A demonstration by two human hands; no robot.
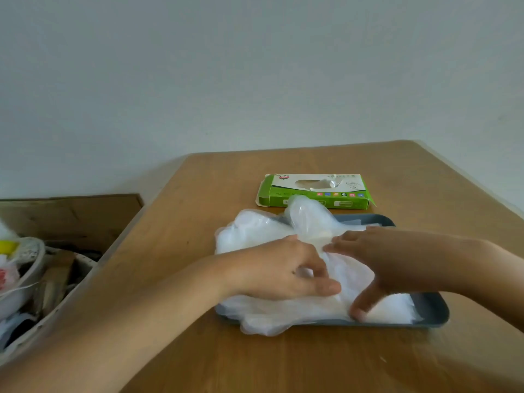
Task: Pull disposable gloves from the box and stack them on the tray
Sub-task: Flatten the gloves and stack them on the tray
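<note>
A green and white glove box (314,191) lies flat on the wooden table behind a dark grey tray (433,310). A loose pile of clear plastic gloves (252,231) fills the tray and spills over its left and front rims. One glove (309,217) bulges up at the back of the pile. My left hand (280,270) rests on the pile and pinches glove plastic between thumb and fingers. My right hand (377,265) lies across the pile, its fingertips pinching the same glove and its thumb pressing down near the tray's front rim.
The table (198,307) ends at its left edge, close to my left forearm. Below that edge stands a bin (28,279) of mixed clutter. A wall runs behind the table. Bare wood lies in front of the tray.
</note>
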